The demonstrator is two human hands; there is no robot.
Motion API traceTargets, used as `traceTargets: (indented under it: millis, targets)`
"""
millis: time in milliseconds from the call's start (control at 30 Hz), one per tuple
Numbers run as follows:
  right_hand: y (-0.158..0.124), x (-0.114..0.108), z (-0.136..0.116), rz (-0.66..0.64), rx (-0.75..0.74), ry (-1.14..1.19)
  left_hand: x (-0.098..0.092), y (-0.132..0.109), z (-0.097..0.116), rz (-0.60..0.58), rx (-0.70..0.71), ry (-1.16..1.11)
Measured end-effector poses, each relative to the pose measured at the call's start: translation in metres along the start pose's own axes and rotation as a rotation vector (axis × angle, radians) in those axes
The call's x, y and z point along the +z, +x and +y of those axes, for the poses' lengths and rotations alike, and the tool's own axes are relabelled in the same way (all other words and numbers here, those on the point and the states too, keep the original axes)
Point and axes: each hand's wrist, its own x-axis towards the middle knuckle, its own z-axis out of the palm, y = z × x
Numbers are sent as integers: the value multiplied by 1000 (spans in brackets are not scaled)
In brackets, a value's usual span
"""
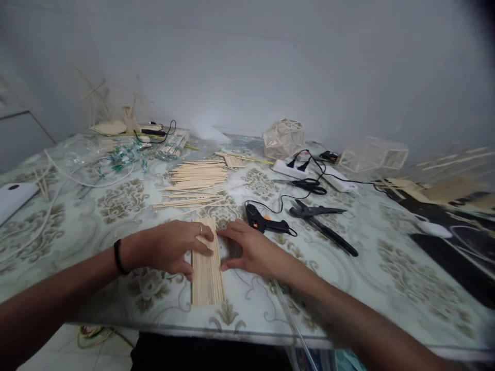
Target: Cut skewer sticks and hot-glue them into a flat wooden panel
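Note:
A flat panel of thin wooden sticks [207, 283] lies lengthwise on the table in front of me, the sticks side by side. My left hand [180, 247], with a ring and a black wrist band, rests over the panel's left side. Its fingers are spread across the sticks and its thumb touches the left edge. At the right edge is my right hand [247, 247], its fingertips and thumb apart against the outermost sticks. Just beyond my right hand sits a black glue gun [266, 221]. Farther off lies a heap of loose wooden sticks [199, 174].
Right of the glue gun lie black-handled pliers [325, 224] and scissors [309, 184]. A power strip [292, 169] with cables stands behind them. Stick-built frames [284, 136] are along the wall. Plastic packaging [127, 154] and a white cable [50, 206] occupy the left side.

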Motion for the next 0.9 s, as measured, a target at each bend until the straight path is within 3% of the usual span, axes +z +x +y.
traceTargets:
  millis: [200,433,600,900]
  targets:
    - [0,10,10,109,-20,113,0,1,2,19,-87,-115]
    - [-1,12,14,70,-8,214,10,6,-2,201,-224,-51]
    - [0,11,15,59,-8,231,14,6,-6,206,-274,54]
    - [3,7,17,28,-30,206,15,8,-11,183,-268,41]
